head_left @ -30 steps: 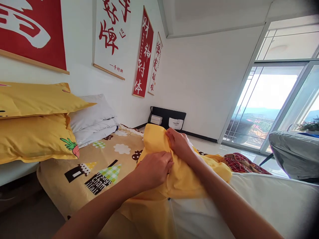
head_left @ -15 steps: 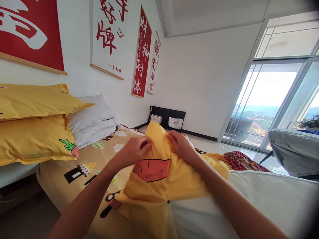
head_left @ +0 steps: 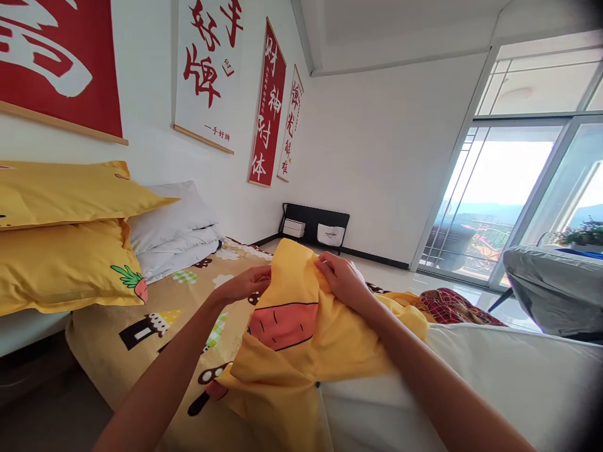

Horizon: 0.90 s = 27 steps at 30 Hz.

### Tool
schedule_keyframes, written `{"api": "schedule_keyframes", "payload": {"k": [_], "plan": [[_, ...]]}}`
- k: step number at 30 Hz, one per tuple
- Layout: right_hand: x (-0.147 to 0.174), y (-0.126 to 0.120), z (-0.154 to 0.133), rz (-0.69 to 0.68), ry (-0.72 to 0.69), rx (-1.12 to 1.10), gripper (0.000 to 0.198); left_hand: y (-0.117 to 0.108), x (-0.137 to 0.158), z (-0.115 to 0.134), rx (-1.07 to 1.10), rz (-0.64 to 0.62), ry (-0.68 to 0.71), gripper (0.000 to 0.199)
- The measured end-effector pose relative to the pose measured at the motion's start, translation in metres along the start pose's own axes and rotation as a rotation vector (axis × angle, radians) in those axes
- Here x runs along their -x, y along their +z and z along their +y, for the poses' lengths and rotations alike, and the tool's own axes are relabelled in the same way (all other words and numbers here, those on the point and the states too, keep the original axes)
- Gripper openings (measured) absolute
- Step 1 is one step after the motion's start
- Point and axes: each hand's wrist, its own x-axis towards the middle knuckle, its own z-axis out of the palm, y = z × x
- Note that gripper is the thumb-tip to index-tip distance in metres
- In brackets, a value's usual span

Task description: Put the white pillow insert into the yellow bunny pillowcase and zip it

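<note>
A yellow cover with an orange carrot print lies bunched over a white pillow on the bed. My left hand pinches the cover's upper left edge. My right hand grips the cover's top fold a little to the right. Both hands hold the fabric up off the bed, with the carrot print facing me between them.
Two yellow pillows and a folded white quilt are stacked at the left by the wall. A tan patterned bedsheet covers the bed. Red plaid cloth lies behind the cover. A grey covered chair stands at the right by the glass doors.
My left hand moved from the cover's middle up and left to its edge, spreading the fabric and exposing the carrot print. My right hand kept its grip on the top fold.
</note>
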Motion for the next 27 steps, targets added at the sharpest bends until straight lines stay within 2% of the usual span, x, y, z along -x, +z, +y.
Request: {"api": "schedule_keyframes", "payload": {"k": [8,16,22,27], "plan": [[0.009,0.003,0.011,-0.012,-0.093,-0.106,0.022,0.000,-0.003,0.000,0.010,-0.010,-0.048,0.039],[0.010,0.001,0.009,-0.067,-0.109,-0.134,0.031,-0.005,-0.004,-0.006,0.135,-0.032,-0.023,0.043],[0.009,0.001,-0.003,-0.104,-0.095,-0.172,0.040,0.003,-0.008,-0.023,0.103,-0.017,-0.086,0.041],[0.003,-0.005,-0.025,-0.164,-0.134,-0.181,0.040,0.019,-0.013,-0.023,0.177,-0.059,-0.045,0.036]]}}
